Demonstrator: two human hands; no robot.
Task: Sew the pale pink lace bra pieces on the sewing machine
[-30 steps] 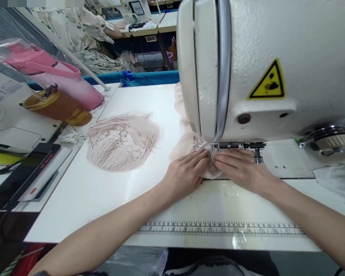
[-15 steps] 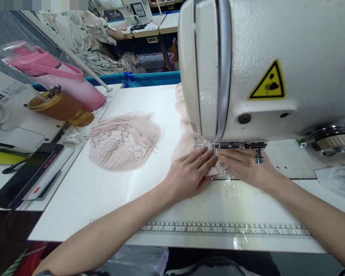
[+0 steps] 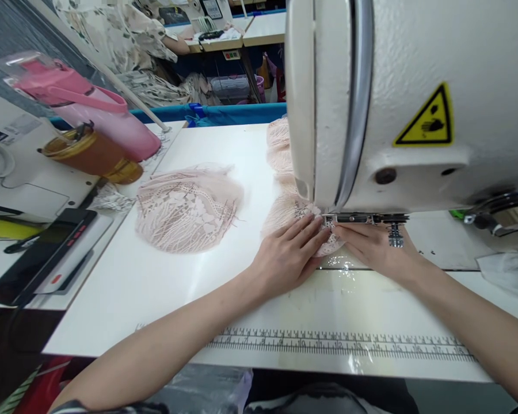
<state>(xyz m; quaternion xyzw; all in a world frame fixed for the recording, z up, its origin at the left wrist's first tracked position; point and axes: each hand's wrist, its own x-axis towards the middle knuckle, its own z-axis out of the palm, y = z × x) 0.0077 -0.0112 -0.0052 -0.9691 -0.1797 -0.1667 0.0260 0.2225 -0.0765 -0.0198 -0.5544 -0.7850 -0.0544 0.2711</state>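
Observation:
My left hand lies flat with its fingers stretched over a pale pink lace piece, pressing it to the bed of the sewing machine. On the other side of the presser foot, my right hand rests with fingers extended at the lace's right edge. Its fingertips are partly hidden under the machine's attachment, so a pinch there cannot be made out. Part of the lace runs back behind the machine head. A separate pink lace cup piece lies on the table to the left.
A printed ruler runs along the white table's front. At left are a pink bottle, an amber cup and a black-and-white device. White translucent material lies at right. Another person's sleeve shows behind.
The view has shifted slightly, moving the machine rightward in the picture. Both hands stay on the lace, which has moved only slightly beside the presser foot. The separate lace piece stays put.

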